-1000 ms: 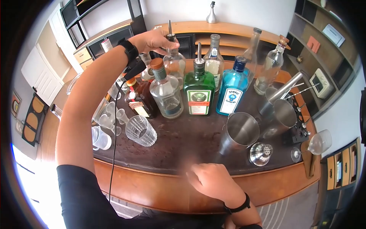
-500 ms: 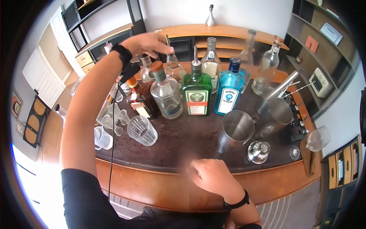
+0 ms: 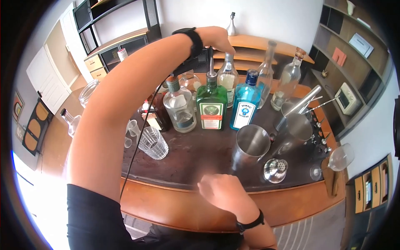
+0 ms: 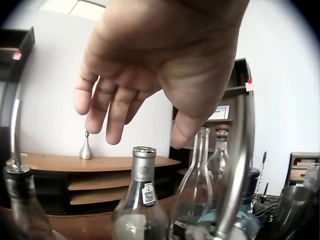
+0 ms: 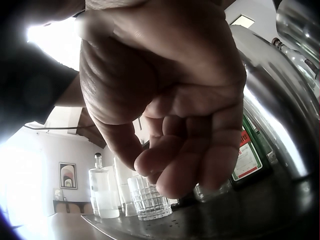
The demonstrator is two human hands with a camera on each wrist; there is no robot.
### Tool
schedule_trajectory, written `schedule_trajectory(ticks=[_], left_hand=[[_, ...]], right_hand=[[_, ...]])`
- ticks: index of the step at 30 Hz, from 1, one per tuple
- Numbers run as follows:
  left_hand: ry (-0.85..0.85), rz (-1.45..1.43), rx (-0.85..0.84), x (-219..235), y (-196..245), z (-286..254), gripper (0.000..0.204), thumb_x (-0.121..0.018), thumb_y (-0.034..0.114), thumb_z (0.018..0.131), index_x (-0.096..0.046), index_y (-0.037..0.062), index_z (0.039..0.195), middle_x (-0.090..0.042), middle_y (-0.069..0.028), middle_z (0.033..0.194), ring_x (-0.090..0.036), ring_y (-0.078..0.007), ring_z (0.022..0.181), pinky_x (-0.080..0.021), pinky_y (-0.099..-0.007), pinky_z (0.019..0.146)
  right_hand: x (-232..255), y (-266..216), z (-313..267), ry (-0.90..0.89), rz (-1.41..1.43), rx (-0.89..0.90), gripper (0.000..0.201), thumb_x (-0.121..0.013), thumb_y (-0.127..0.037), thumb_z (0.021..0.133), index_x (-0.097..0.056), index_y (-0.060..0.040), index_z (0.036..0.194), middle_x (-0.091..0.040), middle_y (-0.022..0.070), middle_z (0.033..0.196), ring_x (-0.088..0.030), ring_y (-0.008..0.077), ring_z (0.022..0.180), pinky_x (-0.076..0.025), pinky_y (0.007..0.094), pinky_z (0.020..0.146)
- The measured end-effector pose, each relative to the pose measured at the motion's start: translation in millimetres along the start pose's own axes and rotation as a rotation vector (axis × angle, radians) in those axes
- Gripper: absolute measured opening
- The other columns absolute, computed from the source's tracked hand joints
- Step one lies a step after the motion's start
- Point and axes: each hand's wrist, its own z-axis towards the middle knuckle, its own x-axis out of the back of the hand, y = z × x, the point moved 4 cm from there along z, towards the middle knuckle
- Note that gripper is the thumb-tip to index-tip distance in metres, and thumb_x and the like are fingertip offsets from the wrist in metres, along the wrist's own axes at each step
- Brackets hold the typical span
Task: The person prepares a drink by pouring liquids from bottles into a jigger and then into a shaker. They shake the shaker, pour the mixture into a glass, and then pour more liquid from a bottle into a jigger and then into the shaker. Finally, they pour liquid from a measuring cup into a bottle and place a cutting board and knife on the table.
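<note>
My left hand (image 3: 214, 36) reaches to the back row, over a clear bottle with a grey neck band and a pale label (image 3: 227, 79). In the left wrist view that bottle (image 4: 141, 200) stands upright below my loosely bent fingers (image 4: 117, 117), with a gap between them and its mouth. My right hand (image 3: 221, 191) hovers by the front edge of the table, fingers loosely curled, holding nothing. In front of the clear bottle stand a green Jägermeister bottle (image 3: 211, 102) with a metal pourer and a blue Bombay Sapphire bottle (image 3: 246, 102).
A cut-glass tumbler (image 3: 153, 143) stands at the left front. Towards the right are a metal shaker tin (image 3: 252, 143), a strainer top (image 3: 276, 171) and a stemmed glass (image 3: 339, 158). A corked clear bottle (image 3: 287, 83) stands at the back right. A black cable (image 3: 135, 154) hangs from my left wrist.
My left hand has let go of the clear bottle with the pourer and moved right, over the grey-necked bottle. My right hand stays near the table's front edge.
</note>
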Motion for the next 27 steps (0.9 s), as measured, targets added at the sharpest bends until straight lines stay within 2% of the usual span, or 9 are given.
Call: schedule_trajectory(ticks=[2,6,12,15,18,24,25,26,27], left_hand=[[-0.177,-0.023,0.049,2,9,-7,0.064,-0.069,0.059,0.077,-0.074,-0.0004,0.102,-0.072,-0.0144,0.103,-0.067,-0.028,0.076,-0.055,-0.0416,0.065],[-0.309,-0.117,0.068,-28,0,17,0.062,-0.069,0.056,0.083,-0.071,-0.0012,0.106,-0.07,-0.0107,0.096,-0.066,-0.0252,0.069,-0.056,-0.0401,0.062],[-0.227,-0.431,0.031,-40,0,22,0.05,-0.069,0.038,0.088,-0.068,-0.011,0.098,-0.068,-0.0159,0.09,-0.067,-0.0259,0.062,-0.061,-0.0366,0.055],[-0.179,-0.448,0.018,-38,-6,24,0.046,-0.069,0.033,0.088,-0.067,-0.0132,0.092,-0.067,-0.0177,0.084,-0.069,-0.0258,0.061,-0.063,-0.0357,0.054],[-0.022,-0.584,0.118,-27,-16,24,0.042,-0.069,0.031,0.087,-0.069,-0.0092,0.101,-0.062,-0.0129,0.079,-0.066,-0.0218,0.056,-0.059,-0.0327,0.046],[0.272,-0.677,0.036,30,-30,21,0.041,-0.07,0.032,0.088,-0.071,-0.0065,0.102,-0.065,-0.0093,0.073,-0.065,-0.0165,0.056,-0.057,-0.0299,0.047],[0.311,-0.697,-0.004,39,-38,32,0.043,-0.07,0.035,0.086,-0.073,-0.0075,0.085,-0.07,-0.0149,0.071,-0.069,-0.0201,0.055,-0.059,-0.03,0.055],[0.356,-0.68,0.091,62,-29,5,0.031,-0.065,0.025,0.09,-0.07,-0.0059,0.09,-0.066,-0.0106,0.072,-0.064,-0.0196,0.063,-0.055,-0.0334,0.059],[0.398,-0.721,0.062,74,-30,-1,0.032,-0.065,0.024,0.089,-0.07,-0.0075,0.088,-0.068,-0.0124,0.073,-0.065,-0.0205,0.061,-0.056,-0.0337,0.058]], right_hand=[[-5,1,-1,-0.014,-0.024,0.013,0.024,-0.065,-0.018,0.091,-0.056,-0.0057,0.072,-0.061,0.0143,0.064,-0.061,0.0346,0.056,-0.046,0.0458,0.052],[-4,-1,-2,-0.034,0.012,-0.004,0.027,-0.064,-0.019,0.093,-0.055,-0.0049,0.072,-0.061,0.015,0.062,-0.061,0.0357,0.056,-0.047,0.047,0.052],[-6,-2,-2,-0.076,0.029,-0.033,0.027,-0.064,-0.019,0.093,-0.055,-0.0045,0.073,-0.06,0.0159,0.062,-0.061,0.0367,0.057,-0.048,0.0482,0.054],[-7,-1,-2,-0.072,0.034,-0.033,0.026,-0.064,-0.019,0.093,-0.055,-0.0044,0.073,-0.06,0.0159,0.063,-0.061,0.0367,0.058,-0.048,0.0482,0.055],[-7,-3,-1,-0.077,0.043,-0.035,0.025,-0.064,-0.019,0.092,-0.055,-0.0044,0.074,-0.06,0.0157,0.063,-0.062,0.0368,0.058,-0.048,0.0484,0.055],[-9,-2,-1,-0.131,0.01,-0.061,0.024,-0.065,-0.02,0.092,-0.057,-0.0057,0.075,-0.062,0.0147,0.066,-0.063,0.0367,0.061,-0.049,0.0481,0.055],[-11,0,-1,-0.149,-0.007,-0.076,0.022,-0.065,-0.022,0.092,-0.059,-0.0066,0.077,-0.063,0.014,0.068,-0.064,0.037,0.064,-0.05,0.0479,0.056],[-12,1,-2,-0.168,-0.025,-0.091,0.021,-0.065,-0.024,0.092,-0.061,-0.0075,0.078,-0.064,0.0133,0.07,-0.065,0.0373,0.067,-0.05,0.0478,0.056],[-11,1,-2,-0.149,-0.016,-0.081,0.022,-0.065,-0.024,0.092,-0.061,-0.0073,0.078,-0.064,0.0134,0.07,-0.065,0.0376,0.066,-0.05,0.0478,0.056]])
